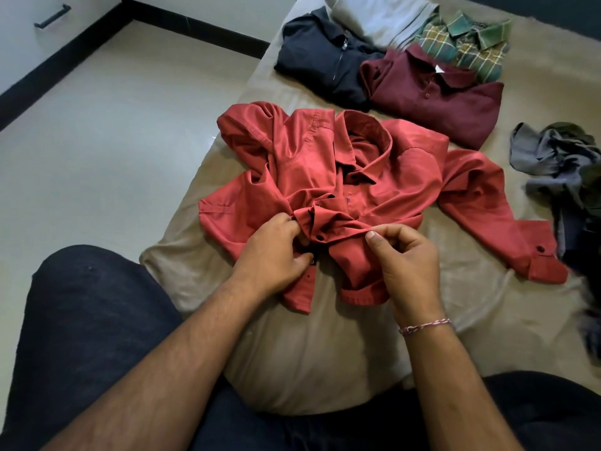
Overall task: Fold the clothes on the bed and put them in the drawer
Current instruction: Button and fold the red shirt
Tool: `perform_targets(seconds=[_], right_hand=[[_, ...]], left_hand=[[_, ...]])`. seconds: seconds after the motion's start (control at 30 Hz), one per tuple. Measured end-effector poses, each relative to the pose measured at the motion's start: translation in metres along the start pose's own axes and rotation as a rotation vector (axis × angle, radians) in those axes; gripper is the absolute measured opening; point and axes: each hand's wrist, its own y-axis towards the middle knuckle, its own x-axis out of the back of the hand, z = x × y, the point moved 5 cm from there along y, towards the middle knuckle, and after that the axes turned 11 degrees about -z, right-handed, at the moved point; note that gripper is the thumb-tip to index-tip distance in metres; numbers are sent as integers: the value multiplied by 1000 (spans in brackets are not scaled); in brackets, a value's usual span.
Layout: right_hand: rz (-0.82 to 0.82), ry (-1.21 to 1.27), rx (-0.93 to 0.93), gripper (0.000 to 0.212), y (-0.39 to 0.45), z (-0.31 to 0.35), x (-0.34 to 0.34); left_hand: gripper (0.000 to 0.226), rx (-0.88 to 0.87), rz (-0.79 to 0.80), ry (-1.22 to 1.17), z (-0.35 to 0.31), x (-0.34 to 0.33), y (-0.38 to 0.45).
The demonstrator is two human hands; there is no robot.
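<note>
Both hands are in on the red shirt (325,177), which lies crumpled on the bed (312,346), collar away from the person and hem toward them. The left hand (276,252) has its fingers curled into a bunch of the button strip, grip clamped on the fabric. The right hand (403,255) pinches the opposite front edge between thumb and forefinger, so that grip is clamped on cloth too. Just between the two grips a dark button (320,237) shows (it looks like the front is being closed or straightened, though I can't say which).

How will it handle? Light, soft and limp, by the look of it: this cloth keeps no shape of its own and drapes wherever it is let go. The sheen suggests a smooth weave that could slide on the bedspread. The firmer parts look like the best places to take hold: the button strip, the collar beyond the grips, the shoulder seams, and the cuff (546,265) flung out well to the right of the right grip.

Beyond both hands sit the folded shirts: a dark one (322,66), a maroon one (432,102), a checked one (468,50). A loose heap of grey clothes (559,157) waits far right. A drawer handle (52,16) shows away to the far left.
</note>
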Motion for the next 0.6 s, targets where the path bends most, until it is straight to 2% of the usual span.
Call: perform_targets(seconds=[0.27, 0.47, 0.6], right_hand=[[29, -165, 59, 18, -2, 3, 2], [98, -26, -106, 23, -8, 5, 0], [151, 144, -269, 31, -20, 19, 1]], left_hand=[[21, -31, 49, -47, 11, -10, 3], [20, -48, 42, 25, 11, -14, 3], [15, -48, 45, -119, 2, 4, 4]])
